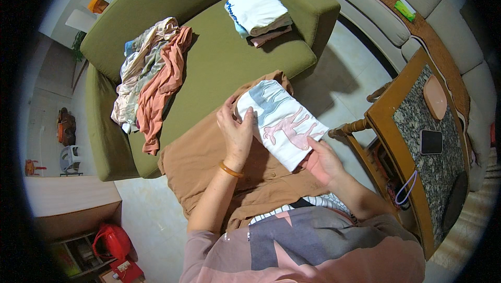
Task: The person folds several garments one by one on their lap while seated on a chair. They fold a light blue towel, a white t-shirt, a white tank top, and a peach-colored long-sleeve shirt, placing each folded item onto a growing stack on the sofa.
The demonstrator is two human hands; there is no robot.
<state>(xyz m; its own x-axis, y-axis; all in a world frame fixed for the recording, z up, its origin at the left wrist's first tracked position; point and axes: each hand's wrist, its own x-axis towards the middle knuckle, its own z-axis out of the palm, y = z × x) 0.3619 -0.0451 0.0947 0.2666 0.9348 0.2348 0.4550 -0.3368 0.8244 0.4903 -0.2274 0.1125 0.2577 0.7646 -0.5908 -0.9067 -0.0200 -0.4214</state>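
Note:
A folded white garment (280, 120) with blue and pink animal figures is held between both hands above the lap. My left hand (236, 126) grips its left edge, thumb on top and fingers partly hidden behind. At its lower right corner, my right hand (321, 159) pinches the cloth with the thumb on top. Brown cloth (211, 153) with a button lies over the lap under the hands. A folded stack of clothes (260, 11), white on top, sits at the right of the green sofa seat. Loose crumpled clothes, among them a salmon-coloured garment (162, 91), lie on its left side.
The green sofa (211, 59) stands in front. To the right is a wooden table with a stone top (415, 106), bearing a phone (431, 142) and a pink dish (435, 97). A grey sofa (454, 16) stands beyond it. A red bag (113, 242) is at the lower left.

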